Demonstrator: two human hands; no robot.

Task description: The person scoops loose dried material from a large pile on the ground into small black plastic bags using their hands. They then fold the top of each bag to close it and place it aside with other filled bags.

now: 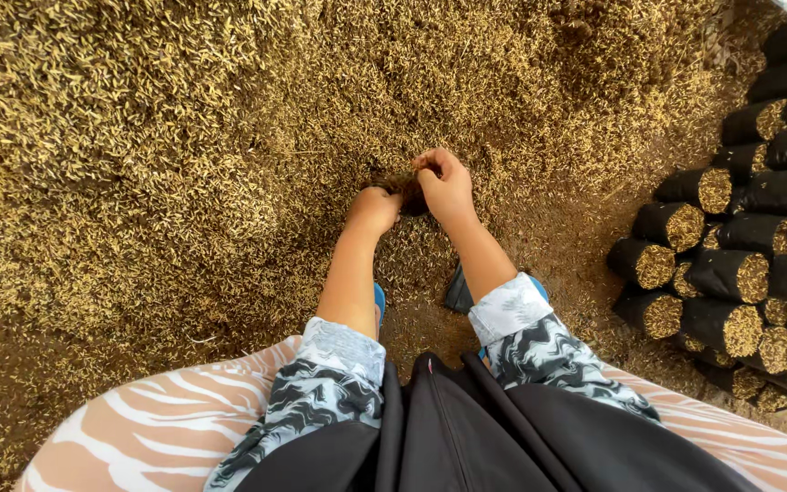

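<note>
Two bare hands meet low in a broad heap of rice husk (184, 137), seen from the one head view. The left hand (375, 208) is curled into a fist with its fingers sunk in the loose husk, closed on a scoop of it as far as can be judged. The right hand (445, 187) sits just beside it, fingers drawn together and pinching a dark clump, apparently the mouth of a small black bag (409, 191), though too little of it shows to be sure.

As for progress, a stack of filled black bags (740, 264) lies on its side well apart to the right, many of them packed to the open end with husk; the heap is still large, so a good deal looks left.

The husk is dry, golden-brown, light and loose, darker and finer in the hollow around the hands. Patterned sleeves (512, 310) and striped trousers (157, 428) fill the bottom of the view.
</note>
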